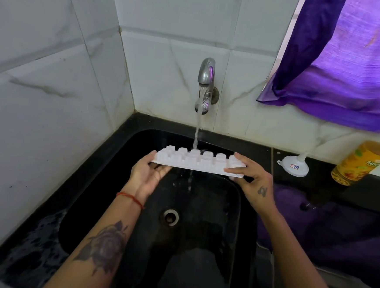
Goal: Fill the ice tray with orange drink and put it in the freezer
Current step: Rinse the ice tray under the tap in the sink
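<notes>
A white ice tray (196,161) is held upside down over the black sink (115,151), its cube moulds pointing up. Water runs from the steel tap (206,74) onto the tray's back and drips off below. My left hand (147,174) grips the tray's left end, thumb on top and fingers underneath. My right hand (253,177) pinches the right end. A bottle of orange drink (360,163) stands on the counter at the far right, apart from both hands.
A white funnel (295,165) lies on the dark counter right of the sink. A purple cloth (345,65) hangs at the upper right. Tiled walls close in the left and back. The drain (170,217) sits mid-basin.
</notes>
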`<state>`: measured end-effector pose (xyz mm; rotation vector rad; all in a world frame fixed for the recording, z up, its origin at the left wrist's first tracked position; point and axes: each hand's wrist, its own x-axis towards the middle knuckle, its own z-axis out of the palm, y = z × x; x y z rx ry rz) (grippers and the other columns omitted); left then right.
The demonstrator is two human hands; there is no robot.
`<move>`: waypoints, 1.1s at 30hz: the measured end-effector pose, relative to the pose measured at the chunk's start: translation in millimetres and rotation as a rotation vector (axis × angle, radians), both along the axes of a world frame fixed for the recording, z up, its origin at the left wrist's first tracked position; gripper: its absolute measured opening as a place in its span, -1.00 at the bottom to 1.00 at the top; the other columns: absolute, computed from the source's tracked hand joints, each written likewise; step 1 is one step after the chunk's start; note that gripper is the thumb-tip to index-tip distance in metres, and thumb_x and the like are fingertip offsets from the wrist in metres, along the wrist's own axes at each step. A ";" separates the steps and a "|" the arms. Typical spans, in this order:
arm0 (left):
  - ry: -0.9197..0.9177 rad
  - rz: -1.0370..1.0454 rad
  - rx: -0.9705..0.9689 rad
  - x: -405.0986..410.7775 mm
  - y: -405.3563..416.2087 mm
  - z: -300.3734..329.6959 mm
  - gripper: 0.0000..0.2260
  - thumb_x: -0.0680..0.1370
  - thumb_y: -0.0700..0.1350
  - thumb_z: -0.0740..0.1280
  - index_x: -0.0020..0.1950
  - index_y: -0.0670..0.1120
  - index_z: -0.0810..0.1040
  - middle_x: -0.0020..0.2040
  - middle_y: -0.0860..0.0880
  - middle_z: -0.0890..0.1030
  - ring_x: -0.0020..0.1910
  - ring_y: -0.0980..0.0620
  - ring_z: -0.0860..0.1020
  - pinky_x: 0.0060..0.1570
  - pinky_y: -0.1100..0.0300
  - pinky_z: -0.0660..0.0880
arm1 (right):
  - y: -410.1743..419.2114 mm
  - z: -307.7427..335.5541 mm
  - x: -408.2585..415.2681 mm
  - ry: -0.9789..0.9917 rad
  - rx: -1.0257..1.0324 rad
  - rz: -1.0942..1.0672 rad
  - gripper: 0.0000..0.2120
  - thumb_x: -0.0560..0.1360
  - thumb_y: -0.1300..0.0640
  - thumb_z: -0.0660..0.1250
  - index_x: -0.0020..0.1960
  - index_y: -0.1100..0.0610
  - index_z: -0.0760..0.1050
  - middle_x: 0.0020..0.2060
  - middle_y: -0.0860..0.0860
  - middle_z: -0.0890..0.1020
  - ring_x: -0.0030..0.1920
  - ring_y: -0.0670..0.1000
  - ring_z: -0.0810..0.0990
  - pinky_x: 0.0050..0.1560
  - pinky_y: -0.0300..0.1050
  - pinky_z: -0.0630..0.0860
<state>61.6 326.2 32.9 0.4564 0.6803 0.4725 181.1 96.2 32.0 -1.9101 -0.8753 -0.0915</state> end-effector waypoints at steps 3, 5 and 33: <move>-0.017 -0.055 0.057 8.3 -5.1 2.8 -0.63 0.59 -0.33 0.04 0.40 -0.22 0.32 0.34 -0.26 0.45 0.17 -0.19 0.52 -0.07 -0.09 0.51 | -11.1 -4.2 4.2 0.331 0.066 -0.025 -0.59 0.34 0.50 0.36 -0.01 0.06 0.65 0.24 0.01 0.53 0.20 -0.15 0.53 0.22 -0.27 0.44; -0.008 -0.141 0.153 11.8 -12.2 4.6 -0.62 0.59 -0.33 0.01 0.38 -0.21 0.35 0.30 -0.23 0.48 0.11 -0.15 0.55 -0.11 -0.02 0.54 | -13.6 -6.1 7.4 0.605 0.212 -0.078 -0.59 0.37 0.47 0.29 -0.02 0.00 0.60 0.16 -0.04 0.56 0.15 -0.12 0.55 0.10 -0.26 0.48; 0.540 -0.095 0.283 -17.2 27.9 -40.9 -0.80 0.58 -0.30 0.16 0.15 -0.14 0.47 0.21 -0.20 0.55 -0.03 -0.09 0.55 -0.23 0.08 0.52 | 114.1 87.9 4.5 0.312 -0.060 0.056 -0.60 0.39 0.20 0.47 0.22 0.12 0.55 0.02 0.06 0.67 0.02 0.01 0.63 0.15 -0.06 0.54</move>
